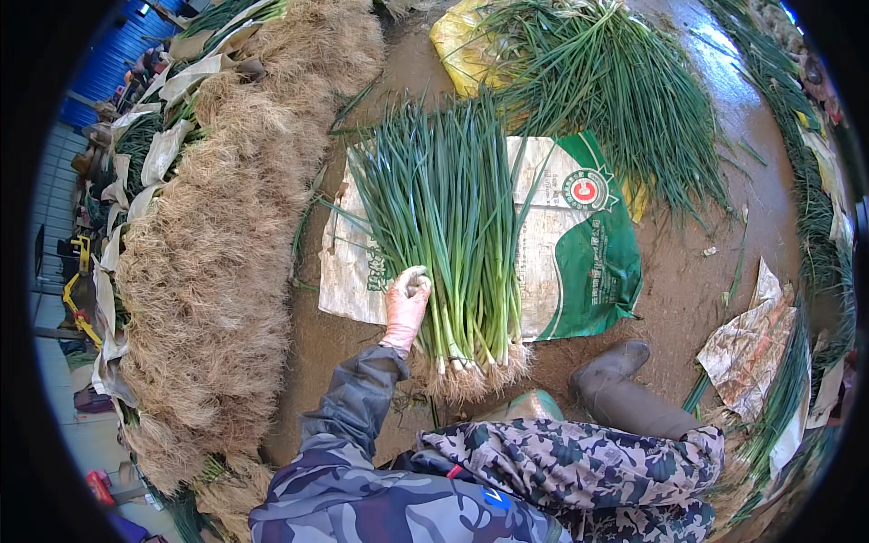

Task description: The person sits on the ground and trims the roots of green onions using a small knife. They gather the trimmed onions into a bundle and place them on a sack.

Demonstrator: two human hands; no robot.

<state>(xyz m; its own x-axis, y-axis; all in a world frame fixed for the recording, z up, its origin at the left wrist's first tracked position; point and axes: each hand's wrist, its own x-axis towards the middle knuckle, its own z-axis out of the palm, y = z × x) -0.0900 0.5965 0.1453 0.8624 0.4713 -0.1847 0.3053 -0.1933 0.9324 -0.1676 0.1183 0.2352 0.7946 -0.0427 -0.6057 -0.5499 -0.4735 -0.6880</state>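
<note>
My left hand [406, 309], in a soiled pinkish glove, touches the left edge of a pile of spring onions [468, 258]. Its fingers are curled towards the thumb; whether a stalk is pinched between them cannot be made out. Green leaves point away from me, and the pale roots [468, 383] lie at the near end. Beneath the pile a white and green woven sack [590, 271], bearing print, is spread flat on the floor. My right hand is out of view.
Stacked bundles with brown roots outward form a long wall [210, 285] at left. A loose heap of spring onions [611, 102] lies partly on a yellow sack [465, 44]. At right are a boot [618, 383], a crumpled dirty sack [747, 346] and more green bundles [774, 421].
</note>
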